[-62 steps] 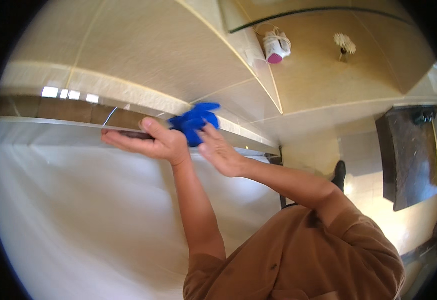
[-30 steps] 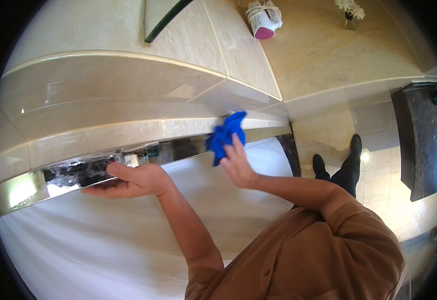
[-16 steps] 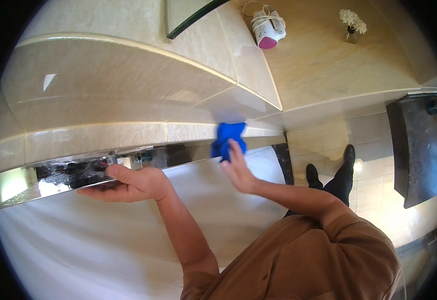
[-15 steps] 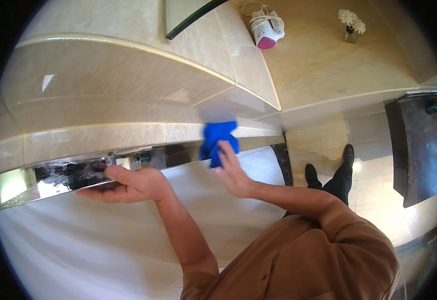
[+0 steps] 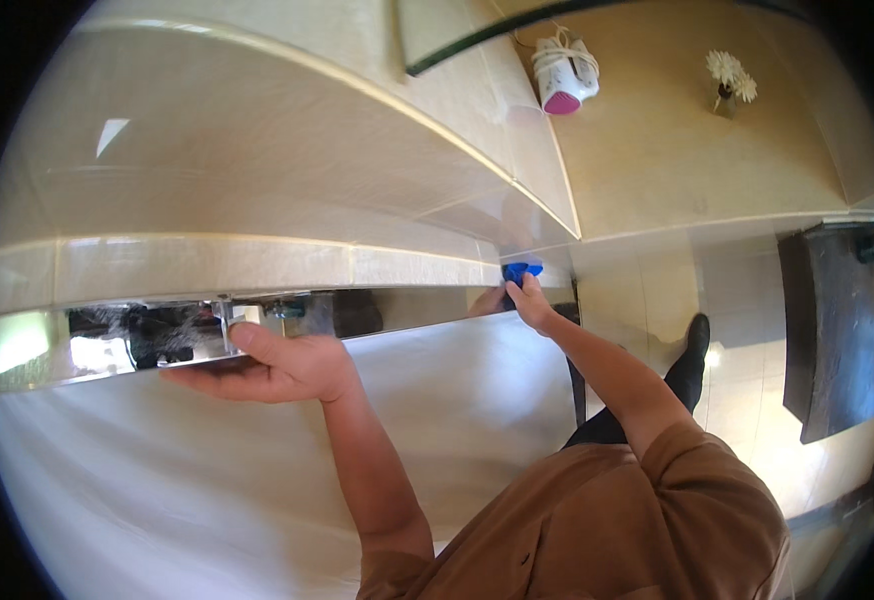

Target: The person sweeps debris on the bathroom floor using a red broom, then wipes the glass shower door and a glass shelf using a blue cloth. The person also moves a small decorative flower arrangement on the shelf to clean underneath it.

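Observation:
A long, narrow mirror-like panel [image 5: 417, 308] runs below the pale tiled wall, its shiny face full of reflections. Near its left end, my left hand [image 5: 282, 365] grips the panel's near edge, thumb over the face and fingers along the underside; part of the fingers is hidden. At the far right end my right hand [image 5: 533, 303] holds a crumpled blue cloth [image 5: 523, 271] against the panel close to the wall. The cloth is partly covered by my fingers. A smooth white sheet-like surface [image 5: 437, 400] lies under my forearms, beside the panel.
A white hair dryer [image 5: 565, 75] with its cord wound round it and white flowers [image 5: 727, 75] in a small vase stand on the beige ledge at the back right. A dark-edged glass pane [image 5: 517, 30] juts in above. A dark cabinet-like block [image 5: 842, 330] is at right.
My right hand has moved right with the blue cloth, from the middle of the panel to its far end. My left hand keeps its grip. The view has shifted slightly.

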The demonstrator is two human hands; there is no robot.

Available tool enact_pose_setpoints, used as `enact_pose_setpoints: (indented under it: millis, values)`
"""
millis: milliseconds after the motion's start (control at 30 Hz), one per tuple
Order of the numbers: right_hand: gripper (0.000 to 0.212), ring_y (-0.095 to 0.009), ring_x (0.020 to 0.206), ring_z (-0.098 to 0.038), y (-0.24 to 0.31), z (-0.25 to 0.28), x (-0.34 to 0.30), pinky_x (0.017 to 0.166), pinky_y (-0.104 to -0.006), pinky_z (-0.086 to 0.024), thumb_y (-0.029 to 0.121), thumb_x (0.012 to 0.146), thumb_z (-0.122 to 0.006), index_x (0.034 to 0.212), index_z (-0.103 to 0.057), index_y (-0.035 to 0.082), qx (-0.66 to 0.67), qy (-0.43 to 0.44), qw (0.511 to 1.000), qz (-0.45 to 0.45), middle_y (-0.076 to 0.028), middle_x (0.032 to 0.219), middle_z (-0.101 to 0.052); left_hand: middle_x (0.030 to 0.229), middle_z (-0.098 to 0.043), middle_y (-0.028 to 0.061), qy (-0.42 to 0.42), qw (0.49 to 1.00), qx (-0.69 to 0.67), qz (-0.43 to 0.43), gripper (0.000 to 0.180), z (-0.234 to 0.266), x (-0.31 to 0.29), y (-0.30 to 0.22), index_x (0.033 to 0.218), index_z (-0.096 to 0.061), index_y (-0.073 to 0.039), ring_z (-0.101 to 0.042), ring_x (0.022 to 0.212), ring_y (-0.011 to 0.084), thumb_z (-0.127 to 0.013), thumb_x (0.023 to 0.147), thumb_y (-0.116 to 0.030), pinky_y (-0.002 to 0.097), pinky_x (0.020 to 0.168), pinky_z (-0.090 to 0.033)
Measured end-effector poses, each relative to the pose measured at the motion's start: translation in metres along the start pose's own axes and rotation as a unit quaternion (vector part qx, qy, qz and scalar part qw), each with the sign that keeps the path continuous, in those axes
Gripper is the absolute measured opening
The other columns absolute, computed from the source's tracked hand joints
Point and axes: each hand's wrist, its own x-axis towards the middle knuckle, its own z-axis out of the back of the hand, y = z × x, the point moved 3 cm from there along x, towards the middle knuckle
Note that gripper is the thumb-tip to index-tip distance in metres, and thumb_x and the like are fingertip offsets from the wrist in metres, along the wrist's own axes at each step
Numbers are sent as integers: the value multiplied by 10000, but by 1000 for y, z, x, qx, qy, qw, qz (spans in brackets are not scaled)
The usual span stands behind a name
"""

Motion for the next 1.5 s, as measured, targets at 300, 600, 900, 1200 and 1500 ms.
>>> enact_pose_setpoints:
  millis: [300, 600, 900, 1200, 1500]
  values:
    - [259, -98, 1044, -487, 243, -11, -84, 993, -277, -401, 173, 1070, -520, 1301, -572, 67, 274, 206, 935, 96, 23, 1122, -578, 1657, -84, 284, 25, 996, 78, -20, 725, 23, -2, 1, 1589, -128, 73, -170, 1536, 398, -532, 1049, -195, 509, 1222, -215]
    - [419, -482, 1245, -465, 466, 55, -187, 1102, -601, -314, 256, 913, -673, 1234, -614, -7, -147, -2, 736, 661, -245, 1439, -462, 1653, -148, 269, -2, 995, 35, -91, 647, 18, 5, 7, 1546, -241, 92, -240, 1510, 428, -550, 1014, -109, 523, 1232, -191]
    - [546, -397, 1367, -422, 460, 31, -127, 1129, -623, -277, 249, 804, -763, 1317, -631, 115, -513, -165, 604, 588, -160, 1393, -545, 1591, -352, 262, -44, 990, 116, -60, 607, 17, 5, -3, 1492, -393, 59, -307, 1480, 468, -568, 1003, -253, 589, 1217, -182]
    - [566, -399, 1363, -420, 641, -17, -160, 1154, -637, -248, 258, 890, -674, 1430, -558, 135, -499, -265, 460, 685, -210, 1441, -499, 1566, -388, 263, -55, 990, 116, -58, 587, 12, 5, -5, 1470, -425, 65, -348, 1451, 487, -588, 983, -218, 633, 1166, -257]
    - [536, -403, 1261, -530, 495, 55, -97, 988, -585, -442, 336, 907, -659, 1424, -585, 214, -736, 18, 370, 567, -177, 1372, -571, 1509, -466, 256, -70, 993, 91, -38, 515, 21, 9, -13, 1379, -533, 66, -395, 1429, 484, -623, 948, -200, 615, 1183, -259]
